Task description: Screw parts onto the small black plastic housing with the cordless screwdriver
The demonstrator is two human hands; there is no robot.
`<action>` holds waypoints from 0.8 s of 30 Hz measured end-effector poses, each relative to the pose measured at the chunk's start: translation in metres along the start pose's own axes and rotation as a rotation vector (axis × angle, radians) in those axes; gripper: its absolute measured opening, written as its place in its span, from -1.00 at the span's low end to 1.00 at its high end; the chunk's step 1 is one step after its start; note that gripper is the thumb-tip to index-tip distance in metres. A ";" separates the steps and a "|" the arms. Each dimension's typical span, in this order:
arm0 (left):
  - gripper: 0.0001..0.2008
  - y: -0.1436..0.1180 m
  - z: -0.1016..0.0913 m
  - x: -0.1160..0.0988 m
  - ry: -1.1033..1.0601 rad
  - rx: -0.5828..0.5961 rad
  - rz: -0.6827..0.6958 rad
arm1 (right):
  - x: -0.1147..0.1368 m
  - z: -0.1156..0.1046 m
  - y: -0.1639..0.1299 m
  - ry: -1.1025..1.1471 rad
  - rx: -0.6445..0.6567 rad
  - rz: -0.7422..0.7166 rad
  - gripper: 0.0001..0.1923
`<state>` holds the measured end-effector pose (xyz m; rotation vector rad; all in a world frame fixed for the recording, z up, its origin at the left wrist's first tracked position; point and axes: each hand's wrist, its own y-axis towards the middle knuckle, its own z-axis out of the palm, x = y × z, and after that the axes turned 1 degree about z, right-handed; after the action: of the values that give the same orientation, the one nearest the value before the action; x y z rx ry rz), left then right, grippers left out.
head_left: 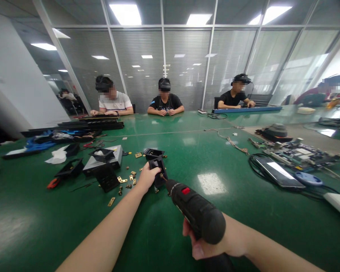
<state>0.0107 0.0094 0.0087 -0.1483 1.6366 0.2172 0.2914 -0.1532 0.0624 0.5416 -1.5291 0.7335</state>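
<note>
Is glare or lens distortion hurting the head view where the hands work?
Head view: ceiling lights leave bright patches on the table, one just right of the driver; the black part under the left hand stays readable. Wide lens bends the edges; the right hand looms large.

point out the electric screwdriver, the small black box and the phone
screwdriver point(197, 211), head view, middle of its black body
black box point(158, 170), head view, its upright side wall
phone point(277, 172), head view, middle of its screen
</note>
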 end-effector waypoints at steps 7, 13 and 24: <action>-0.55 0.000 0.000 0.001 -0.005 -0.003 0.008 | -0.004 -0.002 0.000 0.003 -0.004 0.042 -0.39; -0.53 0.001 0.000 0.001 -0.009 0.000 0.012 | -0.008 -0.003 0.000 0.081 0.031 0.064 -0.37; -0.56 0.000 0.000 0.002 -0.007 -0.004 0.017 | -0.013 -0.003 0.000 0.009 0.007 0.009 -0.38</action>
<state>0.0106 0.0098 0.0070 -0.1366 1.6312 0.2340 0.2948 -0.1524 0.0498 0.5359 -1.5218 0.7480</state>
